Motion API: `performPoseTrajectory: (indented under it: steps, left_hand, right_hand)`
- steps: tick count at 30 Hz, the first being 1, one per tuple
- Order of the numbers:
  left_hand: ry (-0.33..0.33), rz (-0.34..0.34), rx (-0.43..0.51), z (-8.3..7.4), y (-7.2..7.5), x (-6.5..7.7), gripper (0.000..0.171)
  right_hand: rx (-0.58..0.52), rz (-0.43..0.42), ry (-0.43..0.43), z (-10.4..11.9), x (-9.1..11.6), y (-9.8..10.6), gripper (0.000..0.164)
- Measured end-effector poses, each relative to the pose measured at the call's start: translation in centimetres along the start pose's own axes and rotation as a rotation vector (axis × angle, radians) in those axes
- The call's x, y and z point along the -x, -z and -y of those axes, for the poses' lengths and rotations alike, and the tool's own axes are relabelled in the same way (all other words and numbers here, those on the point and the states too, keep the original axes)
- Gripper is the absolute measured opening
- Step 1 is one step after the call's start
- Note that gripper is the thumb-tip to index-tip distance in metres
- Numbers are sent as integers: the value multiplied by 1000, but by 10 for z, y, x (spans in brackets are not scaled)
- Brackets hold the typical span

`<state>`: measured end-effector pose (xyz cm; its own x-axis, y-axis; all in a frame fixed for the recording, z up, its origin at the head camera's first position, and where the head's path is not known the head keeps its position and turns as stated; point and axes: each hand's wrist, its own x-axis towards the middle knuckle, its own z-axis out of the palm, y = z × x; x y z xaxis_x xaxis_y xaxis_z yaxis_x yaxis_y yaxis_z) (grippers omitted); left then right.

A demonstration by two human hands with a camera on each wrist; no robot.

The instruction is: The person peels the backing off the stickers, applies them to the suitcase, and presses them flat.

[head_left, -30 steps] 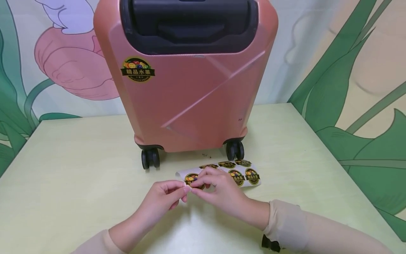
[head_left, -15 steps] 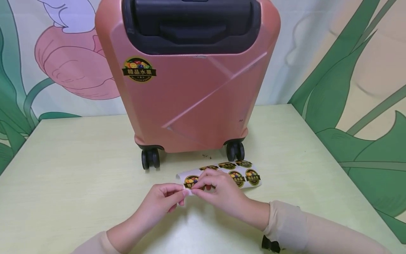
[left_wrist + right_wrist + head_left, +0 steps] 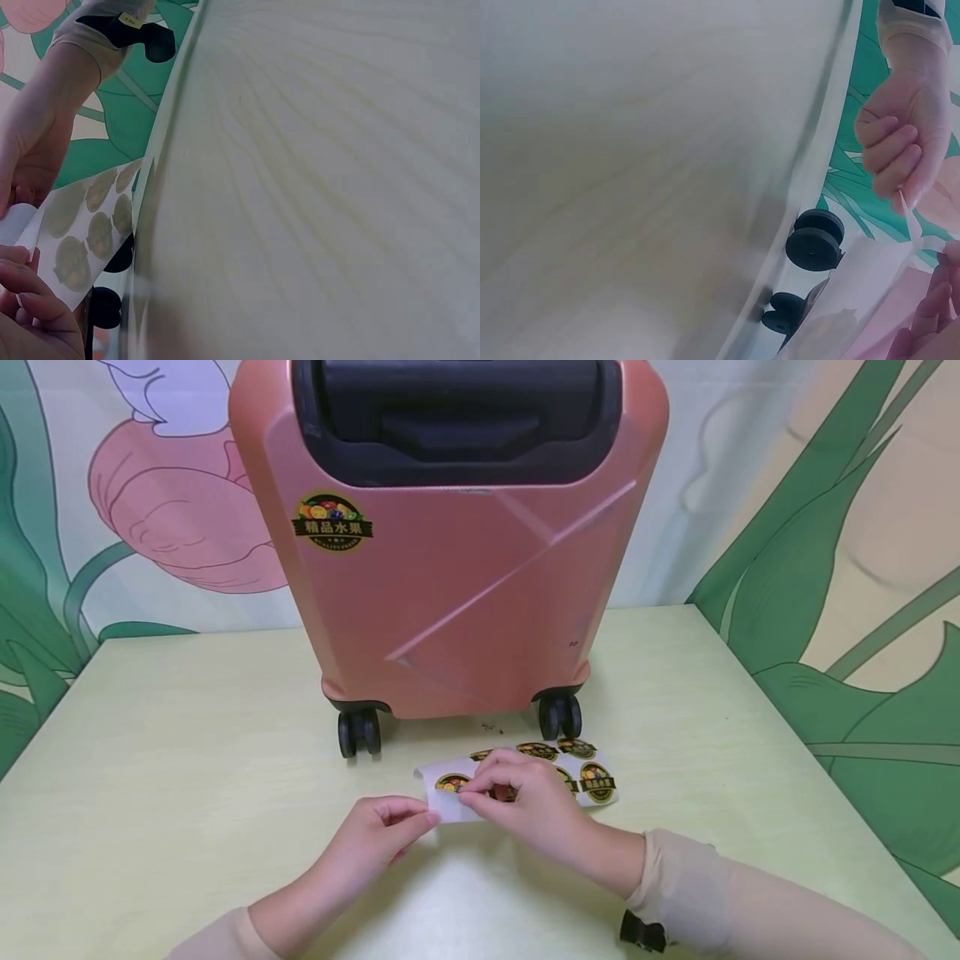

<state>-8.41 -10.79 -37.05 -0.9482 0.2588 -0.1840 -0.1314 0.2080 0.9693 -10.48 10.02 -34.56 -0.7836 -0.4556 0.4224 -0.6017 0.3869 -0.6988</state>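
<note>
My left hand [image 3: 382, 831] pinches the lower left corner of a white sheet of round fruit stickers [image 3: 452, 812] between thumb and forefinger. Above the sheet, my right hand [image 3: 528, 797] pinches a black-and-gold round sticker [image 3: 450, 783] at its edge. In the left wrist view that sticker [image 3: 16, 220] curls up with its pale back showing, while printed stickers stay on the sheet [image 3: 52, 259]. From the right wrist, the left hand [image 3: 904, 139] grips a thin corner of the sheet [image 3: 859, 277]. Part of the right hand [image 3: 934, 315] is cut off there.
A pink suitcase [image 3: 465, 602] stands on wheels on the pale table [image 3: 187, 760], just behind the sheet. One fruit sticker [image 3: 332, 522] is on its upper left. A black device [image 3: 642, 932] sits under the right sleeve. Painted leaves [image 3: 787, 552] cover the wall.
The right hand has drawn slightly up and right with the sticker edge, away from the left hand. More bare white backing shows at the sheet's lower left corner, which the left hand keeps holding.
</note>
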Motion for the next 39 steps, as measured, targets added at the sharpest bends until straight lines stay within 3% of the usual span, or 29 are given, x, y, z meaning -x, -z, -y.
performPoseTrajectory:
  steps: [16,33,39]
  left_hand:
    - [61,-47,-19,1,6,1,25]
    - [62,-24,-47,7,14,0,26]
    - [27,39,-202,9,22,0,26]
  right_hand:
    - [-61,-87,4,-2,-5,7,5]
    - [-95,-129,-39,-4,-4,9,3]
    - [-111,-136,-53,-5,-3,9,4]
